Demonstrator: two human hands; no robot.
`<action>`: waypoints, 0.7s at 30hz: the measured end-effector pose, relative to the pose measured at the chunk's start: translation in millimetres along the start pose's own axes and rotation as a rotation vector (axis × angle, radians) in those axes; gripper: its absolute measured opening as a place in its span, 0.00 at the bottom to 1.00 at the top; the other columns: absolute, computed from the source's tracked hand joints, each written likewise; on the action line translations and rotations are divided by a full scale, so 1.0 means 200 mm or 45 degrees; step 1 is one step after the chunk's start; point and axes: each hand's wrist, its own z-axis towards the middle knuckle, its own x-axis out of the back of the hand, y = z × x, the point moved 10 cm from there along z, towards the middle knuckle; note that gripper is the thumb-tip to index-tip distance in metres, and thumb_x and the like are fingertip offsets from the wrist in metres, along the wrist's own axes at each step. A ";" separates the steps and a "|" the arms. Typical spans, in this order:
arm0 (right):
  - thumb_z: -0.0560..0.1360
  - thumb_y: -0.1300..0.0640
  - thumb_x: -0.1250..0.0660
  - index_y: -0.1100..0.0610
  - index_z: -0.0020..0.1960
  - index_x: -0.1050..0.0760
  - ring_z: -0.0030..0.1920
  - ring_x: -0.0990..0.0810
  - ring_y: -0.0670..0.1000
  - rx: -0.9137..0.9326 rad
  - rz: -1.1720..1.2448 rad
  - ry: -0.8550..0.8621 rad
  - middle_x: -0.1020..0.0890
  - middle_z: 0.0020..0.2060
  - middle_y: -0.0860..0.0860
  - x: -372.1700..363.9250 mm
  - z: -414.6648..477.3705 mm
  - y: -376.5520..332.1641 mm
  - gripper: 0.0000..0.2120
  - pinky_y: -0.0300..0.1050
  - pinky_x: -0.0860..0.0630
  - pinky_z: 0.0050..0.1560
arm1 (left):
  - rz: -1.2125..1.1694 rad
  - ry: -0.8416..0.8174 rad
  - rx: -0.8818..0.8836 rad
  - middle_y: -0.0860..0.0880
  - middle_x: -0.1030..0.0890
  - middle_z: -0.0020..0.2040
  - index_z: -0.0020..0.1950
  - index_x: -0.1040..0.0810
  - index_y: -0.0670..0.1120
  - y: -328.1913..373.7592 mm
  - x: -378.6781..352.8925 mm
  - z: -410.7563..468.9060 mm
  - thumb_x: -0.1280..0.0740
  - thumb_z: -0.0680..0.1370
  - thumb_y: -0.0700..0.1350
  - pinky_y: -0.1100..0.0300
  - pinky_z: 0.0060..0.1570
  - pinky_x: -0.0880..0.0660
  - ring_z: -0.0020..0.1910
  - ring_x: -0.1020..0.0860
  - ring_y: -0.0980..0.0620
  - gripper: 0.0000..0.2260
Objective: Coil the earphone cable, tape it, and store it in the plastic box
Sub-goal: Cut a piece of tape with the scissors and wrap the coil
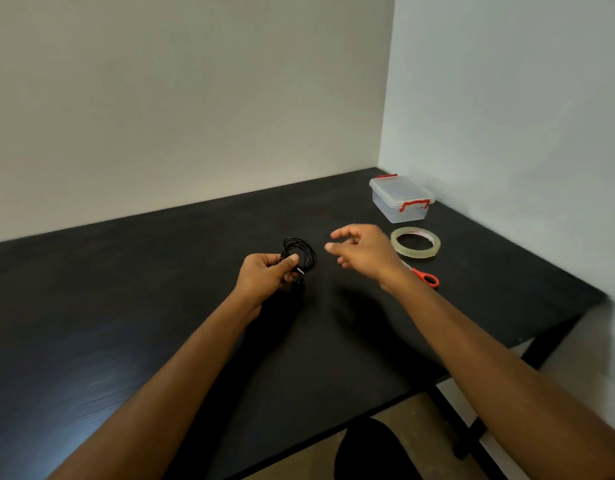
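Note:
My left hand (266, 276) pinches the black earphone cable (304, 255), which is wound into a small coil above the black table (133, 306). To the right of the coil my right hand (363, 250) hovers with its fingers loosely spread and nothing in them. A roll of clear tape (416, 242) lies flat just right of that hand. The clear plastic box (400, 199), with its lid on and red clips, stands at the back right near the wall corner.
Orange-handled scissors (426, 276) lie on the table, partly hidden behind my right wrist. Walls close off the back and right sides. The table's front and right edges drop to the floor, where a dark seat (368, 452) shows below.

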 end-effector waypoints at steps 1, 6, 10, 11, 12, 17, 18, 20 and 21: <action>0.74 0.53 0.24 0.52 0.56 0.16 0.42 0.14 0.49 0.041 -0.103 0.084 0.14 0.41 0.49 0.10 0.01 0.00 0.11 0.48 0.16 0.50 | -0.008 -0.007 0.007 0.47 0.20 0.34 0.48 0.16 0.38 0.00 -0.03 0.01 0.29 0.79 0.46 0.63 0.37 0.23 0.31 0.24 0.57 0.11; 0.74 0.59 0.27 0.52 0.51 0.14 0.46 0.17 0.44 0.103 -0.486 0.432 0.13 0.45 0.47 0.56 0.08 0.11 0.07 0.39 0.25 0.52 | 0.004 -0.014 0.006 0.48 0.20 0.34 0.47 0.16 0.38 0.03 -0.14 0.05 0.29 0.79 0.46 0.65 0.35 0.26 0.30 0.24 0.59 0.11; 0.76 0.55 0.27 0.52 0.55 0.14 0.52 0.16 0.48 0.045 -0.670 0.357 0.13 0.50 0.49 0.70 0.19 0.25 0.08 0.43 0.23 0.56 | 0.008 -0.018 -0.004 0.46 0.19 0.37 0.49 0.16 0.37 0.04 -0.23 0.11 0.29 0.79 0.47 0.66 0.36 0.26 0.31 0.23 0.59 0.13; 0.76 0.54 0.26 0.52 0.55 0.14 0.51 0.17 0.48 0.047 -0.697 0.333 0.13 0.51 0.49 0.70 0.22 0.26 0.09 0.43 0.24 0.55 | -0.003 -0.022 0.004 0.46 0.18 0.37 0.49 0.16 0.37 0.04 -0.26 0.13 0.29 0.79 0.47 0.65 0.37 0.25 0.32 0.23 0.59 0.13; 0.75 0.52 0.26 0.51 0.55 0.14 0.50 0.17 0.46 0.055 -0.719 0.300 0.13 0.51 0.48 0.70 0.25 0.27 0.10 0.42 0.25 0.54 | -0.022 -0.028 0.013 0.47 0.18 0.37 0.49 0.16 0.37 0.04 -0.29 0.15 0.29 0.79 0.48 0.64 0.39 0.25 0.33 0.23 0.59 0.13; 0.74 0.44 0.26 0.51 0.59 0.16 0.57 0.19 0.51 0.027 -0.940 0.009 0.15 0.56 0.49 0.54 0.39 0.31 0.18 0.43 0.26 0.54 | -0.081 -0.033 0.016 0.48 0.18 0.36 0.47 0.15 0.38 0.02 -0.37 0.21 0.28 0.78 0.48 0.65 0.37 0.25 0.32 0.22 0.59 0.13; 0.74 0.43 0.26 0.52 0.60 0.16 0.57 0.19 0.51 0.020 -0.982 -0.027 0.16 0.57 0.50 0.51 0.41 0.31 0.19 0.43 0.26 0.54 | -0.063 -0.024 0.007 0.48 0.17 0.36 0.47 0.15 0.38 0.01 -0.36 0.22 0.28 0.78 0.48 0.65 0.37 0.24 0.32 0.21 0.60 0.12; 0.74 0.45 0.26 0.53 0.56 0.15 0.53 0.20 0.50 -0.001 -1.018 -0.070 0.15 0.54 0.51 0.48 0.44 0.32 0.16 0.42 0.26 0.50 | -0.054 -0.005 -0.022 0.47 0.17 0.37 0.46 0.15 0.40 0.00 -0.35 0.22 0.28 0.78 0.48 0.64 0.39 0.24 0.32 0.21 0.59 0.11; 0.74 0.46 0.26 0.53 0.53 0.15 0.50 0.20 0.49 -0.017 -1.032 -0.083 0.15 0.50 0.51 0.48 0.45 0.33 0.13 0.41 0.26 0.46 | -0.060 -0.004 -0.036 0.46 0.16 0.37 0.46 0.15 0.40 0.00 -0.34 0.22 0.28 0.78 0.47 0.64 0.39 0.23 0.33 0.21 0.59 0.11</action>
